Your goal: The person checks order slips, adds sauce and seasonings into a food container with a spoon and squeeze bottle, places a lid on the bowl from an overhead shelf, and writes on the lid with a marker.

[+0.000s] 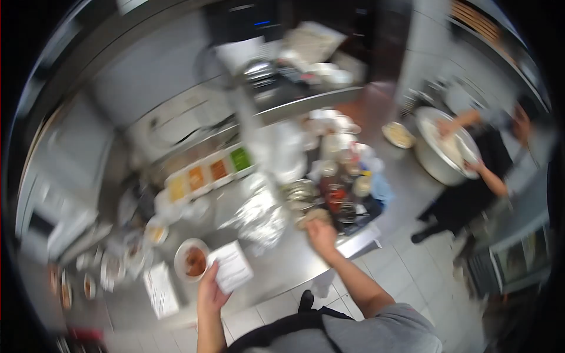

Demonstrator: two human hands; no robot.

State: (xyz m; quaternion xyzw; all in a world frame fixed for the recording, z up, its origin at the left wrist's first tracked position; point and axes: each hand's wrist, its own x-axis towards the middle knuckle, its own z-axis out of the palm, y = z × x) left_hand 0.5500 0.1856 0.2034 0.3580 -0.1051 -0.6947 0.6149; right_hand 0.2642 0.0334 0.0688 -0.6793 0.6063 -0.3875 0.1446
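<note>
My left hand (pixel 213 289) grips a flat white square packet (pixel 234 266) with faint print, above the counter's front edge. Just left of it stands a white bowl (pixel 192 259) with reddish-brown food inside. My right hand (pixel 321 236) reaches forward to the counter, its fingers around a soft-looking beige item (pixel 312 217) whose kind is blurred. Beyond that item are shiny metal tins or bowls (pixel 301 193). Crumpled foil (pixel 259 215) lies between my two hands, farther back.
A tray of bottles and jars (pixel 338 197) stands right of my right hand. Several containers of coloured food (pixel 203 176) line the back of the steel counter (pixel 276 267). A white carton (pixel 160 289) lies at left. At right, another person (pixel 494 153) works in a big bowl (pixel 432 156).
</note>
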